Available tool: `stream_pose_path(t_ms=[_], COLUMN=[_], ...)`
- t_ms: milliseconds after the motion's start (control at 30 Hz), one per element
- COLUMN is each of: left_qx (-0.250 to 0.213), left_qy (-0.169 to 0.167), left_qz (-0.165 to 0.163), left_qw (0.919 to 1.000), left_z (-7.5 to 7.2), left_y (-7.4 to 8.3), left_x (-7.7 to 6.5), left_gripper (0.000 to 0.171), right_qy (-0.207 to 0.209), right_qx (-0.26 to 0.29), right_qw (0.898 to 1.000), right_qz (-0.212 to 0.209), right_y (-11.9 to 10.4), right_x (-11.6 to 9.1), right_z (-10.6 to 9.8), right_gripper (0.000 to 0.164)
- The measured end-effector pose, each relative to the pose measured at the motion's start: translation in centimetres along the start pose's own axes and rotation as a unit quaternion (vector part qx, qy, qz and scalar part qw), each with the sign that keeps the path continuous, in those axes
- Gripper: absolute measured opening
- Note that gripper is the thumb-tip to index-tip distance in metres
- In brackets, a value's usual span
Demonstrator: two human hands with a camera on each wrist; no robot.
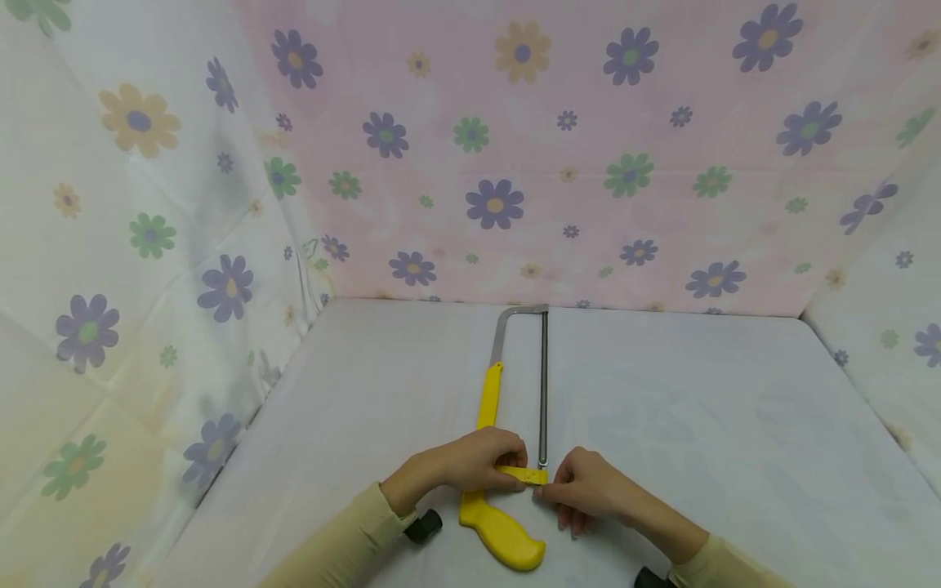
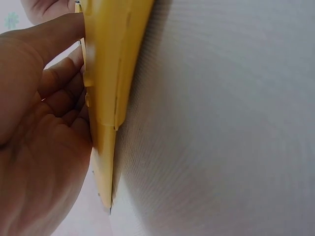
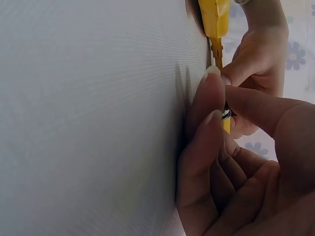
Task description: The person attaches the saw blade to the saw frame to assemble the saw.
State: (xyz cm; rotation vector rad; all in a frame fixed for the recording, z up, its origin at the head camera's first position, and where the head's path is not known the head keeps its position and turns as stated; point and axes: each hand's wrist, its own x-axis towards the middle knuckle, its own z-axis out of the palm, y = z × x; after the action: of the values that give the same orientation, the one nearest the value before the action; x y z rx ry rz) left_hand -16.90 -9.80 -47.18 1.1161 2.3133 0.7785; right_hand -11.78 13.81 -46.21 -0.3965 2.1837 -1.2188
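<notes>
A hacksaw (image 1: 512, 539) with a yellow handle and a grey metal bow lies on the white table, its blade (image 1: 544, 384) running away from me on the right side. My left hand (image 1: 481, 459) grips the saw's short yellow arm at the near end of the blade, thumb on the near side. At the tip of that arm, my right hand (image 1: 591, 486) pinches the small tension nut (image 3: 226, 114) between thumb and finger. Most of the nut is hidden by the fingers. In the left wrist view the yellow frame (image 2: 106, 64) stands edge-on beside the left hand.
The white table (image 1: 684, 408) stretches out on both sides of the saw. A pink flowered cloth (image 1: 441, 196) hangs behind it, and pale flowered cloths close off the left and right sides. Dark wrist devices (image 1: 424, 527) sit under the forearms.
</notes>
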Motion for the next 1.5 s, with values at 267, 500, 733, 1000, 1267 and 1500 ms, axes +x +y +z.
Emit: stream_pose_path(t_ms=[267,500,733,1000,1267,1500], left_qx=[0.002,0.003,0.000,-0.002,-0.001,0.003], left_qy=[0.002,0.004,0.000,0.001,0.002,0.002], left_qz=[0.000,0.000,0.002,-0.001,0.006,0.009], left_qw=[1.0000,1.0000,1.0000,1.0000,1.0000,1.0000], left_z=[-0.1,0.0,-0.2,-0.3,-0.2,0.0], left_y=[0.3,0.2,0.4,0.6,0.3,0.1], left_x=[-0.1,-0.1,-0.2,-0.2,-0.1,0.0], left_gripper=[0.011,0.012,0.012,0.011,0.012,0.012], right_qy=[-0.025,-0.059,-0.079,-0.088,-0.084,-0.055], right_qx=[0.013,0.029,0.046,0.060,0.050,0.028], right_qw=[0.999,0.996,0.994,0.992,0.993,0.997], right_qz=[-0.019,-0.059,-0.064,-0.065,-0.063,-0.044], right_y=[0.0,0.6,0.8,0.8,0.6,0.4], right_x=[0.1,-0.1,-0.1,-0.3,-0.2,0.0], right_z=[-0.2,-0.8,-1.3,-1.5,-1.4,-1.1], right_gripper=[0.032,0.026,0.023,0.022,0.021,0.026])
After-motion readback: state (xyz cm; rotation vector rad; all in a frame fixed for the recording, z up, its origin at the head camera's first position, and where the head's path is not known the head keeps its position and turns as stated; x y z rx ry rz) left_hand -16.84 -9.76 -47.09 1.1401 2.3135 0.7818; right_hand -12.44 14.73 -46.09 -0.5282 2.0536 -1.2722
